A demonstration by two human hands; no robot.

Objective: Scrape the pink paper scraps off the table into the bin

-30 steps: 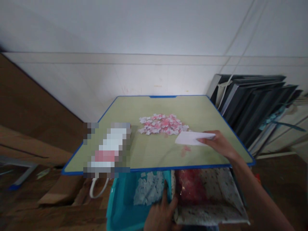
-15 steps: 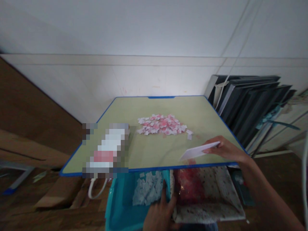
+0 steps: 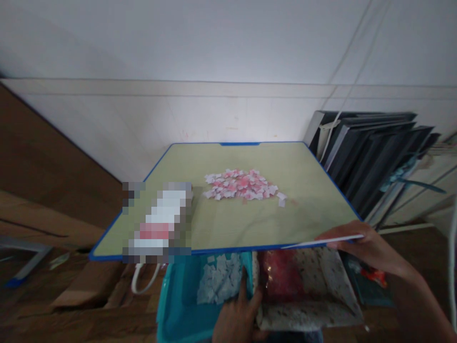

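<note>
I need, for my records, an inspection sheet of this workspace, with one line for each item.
Surface: pale green tabletop, blue edge; faint reddish marks right of centre.
Job's things: pile of pink-and-white scraps; teal tub holding white pieces; stained tray with red patch.
Clutter: pixelated item, tabletop's left; unidentifiable.
Hands: right hand holds white sheet, nearly edge-on; left hand at the rim between tub and tray.
Cables: white cord at dark panels; white loop below pixelated item, cable or strap unclear.
Surroundings: pale wall behind; wooden floor.
</note>
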